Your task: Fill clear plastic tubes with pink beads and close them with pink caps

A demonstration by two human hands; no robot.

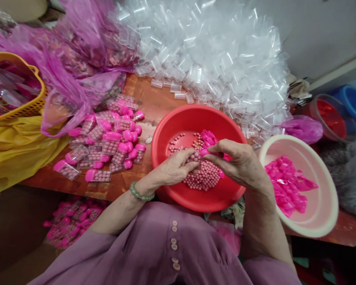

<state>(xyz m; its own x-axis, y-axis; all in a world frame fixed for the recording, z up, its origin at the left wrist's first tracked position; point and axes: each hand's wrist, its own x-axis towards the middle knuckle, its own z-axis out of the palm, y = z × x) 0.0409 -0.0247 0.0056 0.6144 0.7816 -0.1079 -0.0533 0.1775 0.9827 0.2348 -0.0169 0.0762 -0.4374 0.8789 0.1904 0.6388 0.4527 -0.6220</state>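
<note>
Over the red basin (169,122) my left hand (175,168) is closed round a small clear container (195,157) filled with pink beads. My right hand (240,162) pinches a bright pink cap (204,152) at the container's right end. Whether the cap is fully seated I cannot tell. Beneath my hands, loose pink beads (203,176) lie in the basin, with several pink plastic pieces (209,138) toward its back. A green bead bracelet (141,193) circles my left wrist.
Filled, pink-capped containers (109,142) are piled on the wooden table (145,95) at left. Empty clear containers (201,51) heap at the back. A white basin (323,186) with pink caps (284,184) stands right. A yellow basket (37,85) and purple bags (77,79) occupy the left.
</note>
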